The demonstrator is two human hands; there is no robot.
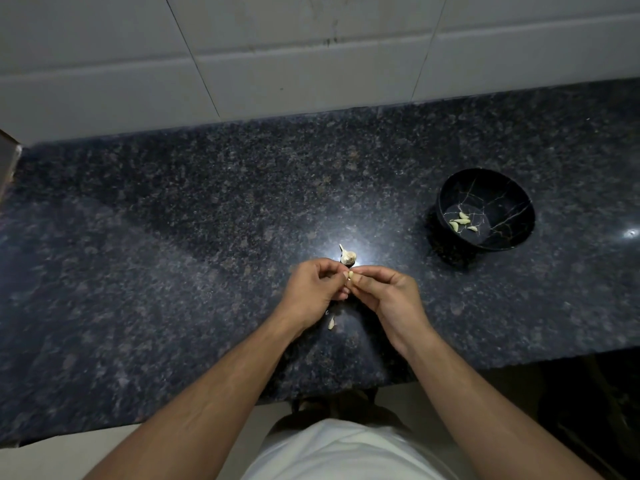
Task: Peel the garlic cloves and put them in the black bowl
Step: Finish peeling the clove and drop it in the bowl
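Both hands, left hand (313, 289) and right hand (386, 292), pinch one small pale garlic clove (350, 274) left of the black marbled bowl (512, 216); strip skin gently

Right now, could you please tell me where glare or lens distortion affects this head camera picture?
Head view: a bright glare patch on the dark speckled granite counter sits just beyond the garlic bulb remnant; a smaller glint shows right of the black marbled bowl; wide-angle distortion bows the counter's edges and the white tiled wall; corners darken.
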